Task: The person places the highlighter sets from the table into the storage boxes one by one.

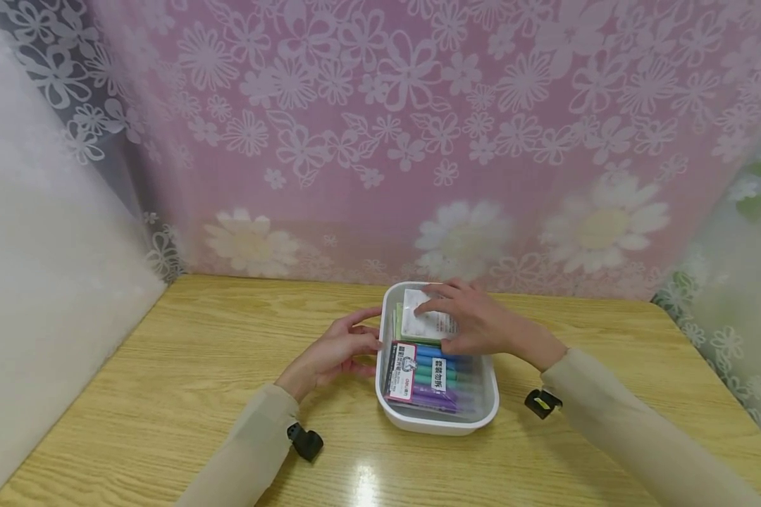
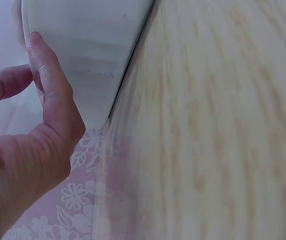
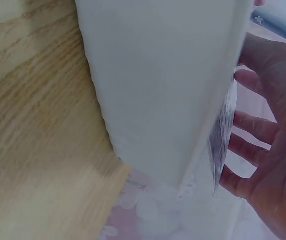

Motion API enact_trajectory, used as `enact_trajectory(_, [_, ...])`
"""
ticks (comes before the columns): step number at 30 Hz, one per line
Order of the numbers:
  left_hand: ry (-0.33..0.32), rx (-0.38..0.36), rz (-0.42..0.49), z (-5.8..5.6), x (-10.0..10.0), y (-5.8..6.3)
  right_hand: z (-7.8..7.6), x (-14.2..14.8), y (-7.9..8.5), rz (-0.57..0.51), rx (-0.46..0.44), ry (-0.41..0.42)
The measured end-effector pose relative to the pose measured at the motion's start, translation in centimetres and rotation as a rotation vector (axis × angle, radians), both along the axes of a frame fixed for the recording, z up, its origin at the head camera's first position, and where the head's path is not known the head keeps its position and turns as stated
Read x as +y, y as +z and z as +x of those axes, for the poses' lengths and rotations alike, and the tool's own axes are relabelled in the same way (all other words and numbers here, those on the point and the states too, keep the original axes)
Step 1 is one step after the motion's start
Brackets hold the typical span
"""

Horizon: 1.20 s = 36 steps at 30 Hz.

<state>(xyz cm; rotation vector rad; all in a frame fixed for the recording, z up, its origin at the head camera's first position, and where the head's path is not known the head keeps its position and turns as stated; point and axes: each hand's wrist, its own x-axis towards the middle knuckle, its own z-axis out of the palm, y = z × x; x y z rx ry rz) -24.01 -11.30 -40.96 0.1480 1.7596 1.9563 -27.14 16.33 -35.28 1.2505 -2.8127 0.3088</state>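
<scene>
A white plastic basket [image 1: 436, 427] stands on the table in the head view. At its left side my left hand [image 1: 332, 352] holds the rim, with bent fingers [image 2: 53, 75] against the outer wall in the left wrist view. My right hand [image 1: 482, 320] reaches over the far right rim and grips a flat white packet [image 1: 418, 317] with small print. Thumb and fingers spread across it; in the right wrist view their fingertips [image 3: 240, 120] meet its face, and its edge stands above the rim. Below lies a clear pack of blue, green and purple pens [image 1: 425, 380].
Something light green [image 1: 398, 320] shows beneath the white packet. The wood-grain table [image 1: 165, 394] runs back to a pink flowered curtain [image 1: 355, 141]. Pale hangings [image 1: 44, 246] close off the left and right sides. Black wrist cameras [image 1: 306, 442] sit on both sleeves.
</scene>
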Motion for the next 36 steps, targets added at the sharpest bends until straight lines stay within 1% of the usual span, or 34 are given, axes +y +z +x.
enact_trajectory(4, [-0.006, 0.003, 0.010, 0.0, 0.0, 0.0, -0.3, 0.0, -0.4, -0.033, -0.051, 0.000])
enact_trajectory(11, [-0.010, -0.007, 0.018, 0.0, -0.1, 0.0, -0.6, -0.1, -0.8, -0.066, -0.105, 0.012])
enact_trajectory(18, [-0.017, -0.010, 0.019, 0.1, -0.1, -0.1, -0.6, -0.1, -1.1, -0.048, -0.159, 0.001])
enact_trajectory(21, [-0.022, -0.011, 0.023, 0.2, -0.3, -0.1, -0.6, -0.2, -1.1, -0.036, -0.168, 0.020])
enact_trajectory(25, [-0.013, -0.009, 0.027, -0.1, -0.3, 0.0, -1.1, -0.1, -1.0, -0.024, -0.176, 0.050])
enact_trajectory(31, [-0.006, -0.003, 0.033, -0.6, 0.0, -0.1, -1.9, 0.1, -1.0, -0.004, -0.184, 0.057])
enact_trajectory(36, [0.007, -0.007, 0.034, -1.0, 0.2, -0.3, -2.5, 0.2, -1.1, -0.012, -0.189, 0.067])
